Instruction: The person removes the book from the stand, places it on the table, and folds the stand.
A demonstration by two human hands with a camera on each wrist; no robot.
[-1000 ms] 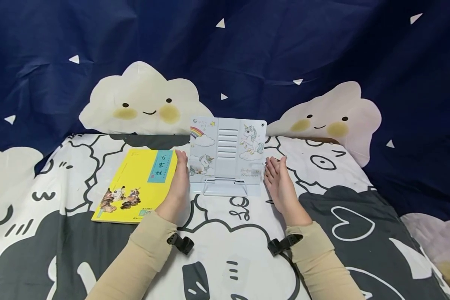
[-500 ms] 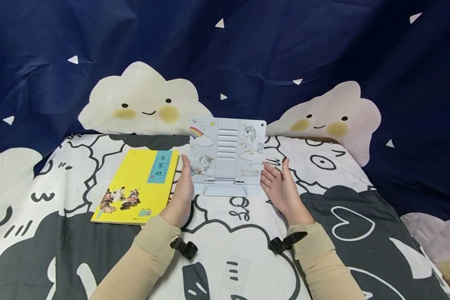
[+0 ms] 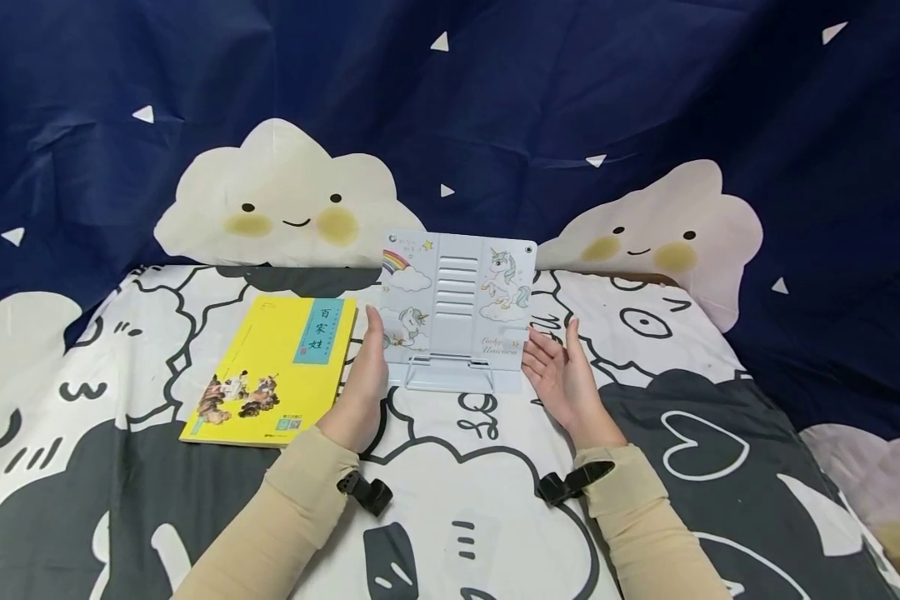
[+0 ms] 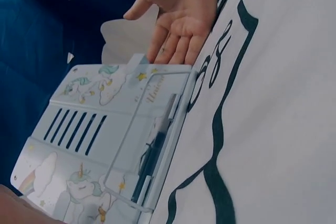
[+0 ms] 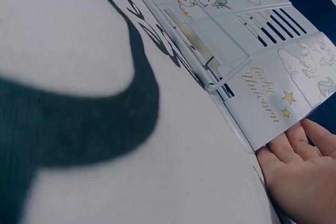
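A white book stand (image 3: 456, 333) printed with unicorns, a rainbow and clouds stands tilted back on the bedding, its slotted panel facing me. At its lower front is a clear-looking wire page holder (image 5: 231, 69). My left hand (image 3: 362, 383) is at the stand's left edge with its thumb up; its other fingers are mostly hidden. On the opposite side my right hand (image 3: 566, 383) touches the right edge, palm facing in, thumb raised, fingertips reaching behind the panel. In the right wrist view those fingers (image 5: 296, 142) look fairly straight.
Left of the stand lies a yellow book (image 3: 270, 367) with a blue title strip, close to my left hand. Black-and-white patterned bedding (image 3: 420, 492) covers the surface. A navy cloth (image 3: 495, 100) with smiling clouds hangs behind.
Both hands have turned their palms more toward the view, and the right one has moved left to the stand's edge. The stand has barely shifted.
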